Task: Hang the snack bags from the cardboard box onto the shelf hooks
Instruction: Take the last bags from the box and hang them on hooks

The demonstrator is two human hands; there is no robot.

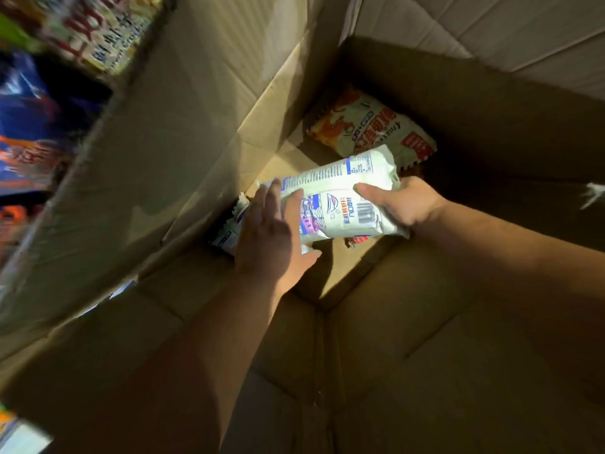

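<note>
**While the bag lies crosswise between two hands, its long axis sets the lift**

Although several packets are in view, only one is in hand. The white snack bag (340, 198) sits low inside the cardboard box (183, 132), raised a little off the floor of the box. Its long axis runs roughly left to right, the right end tilted slightly toward the far side. The right hand (402, 201) holds that right end, thumb pressed across the upper face; the fingers are hidden beneath, presumably curled under the packet. The left hand (271, 244) lies flat, fingers straight, touching the bag's left end without closing on it. The right hand therefore carries the bag, while the left only steadies it.

Beneath the left hand a crumpled white-and-blue packet (229, 231) rests against the left wall. An orange-printed bag (370, 126) lies flat in the far corner, just beyond the held bag and apart from both hands. Blurred shelf goods (98, 34) show at the far left, outside the box; no hook is visible.

Judged from this, the coming move is a lift out and toward the left. Which end carries the hang hole cannot be told, so the bag will probably need turning once it is out of the box.
</note>
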